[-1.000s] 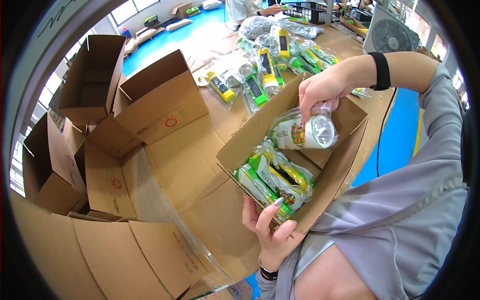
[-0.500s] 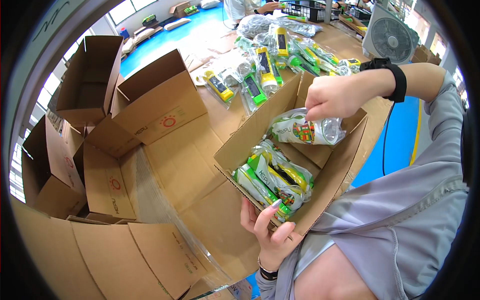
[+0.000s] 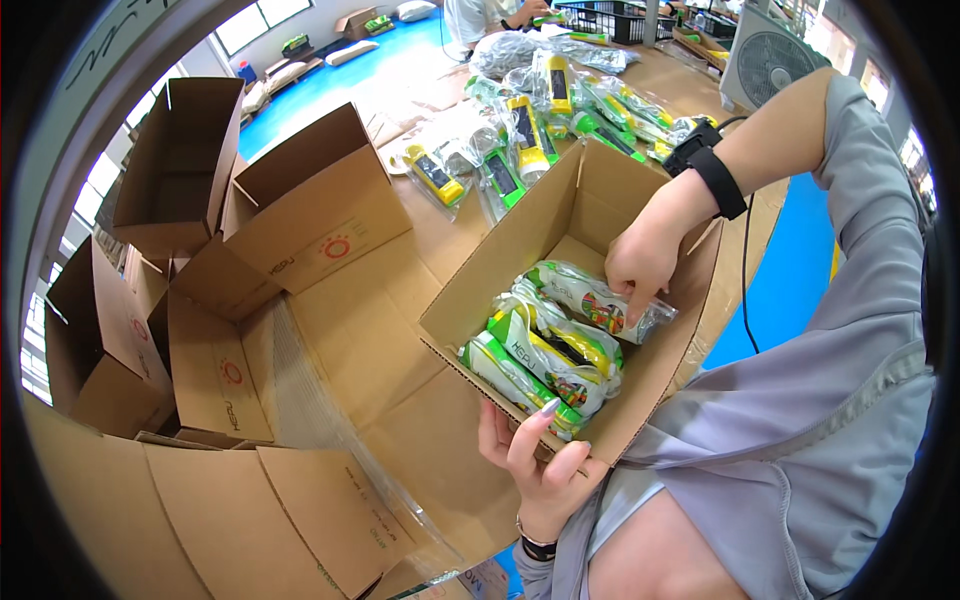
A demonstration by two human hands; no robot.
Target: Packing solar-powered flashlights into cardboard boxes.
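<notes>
Head view: your right hand down inside the carton

Your right forearm slants in from the upper right, wrist bent, the right hand (image 3: 643, 258) pointing downward. Its fingers are mostly curled, one fingertip against the bagged pack (image 3: 578, 288); you can't tell whether they grip it. That pack lies in the open carton (image 3: 495, 260), beside other bagged packs (image 3: 540, 348), long axis running upper left to lower right, clear end lower right. Your left hand (image 3: 540, 478), fingers part-spread, holds the carton's near corner.
</notes>
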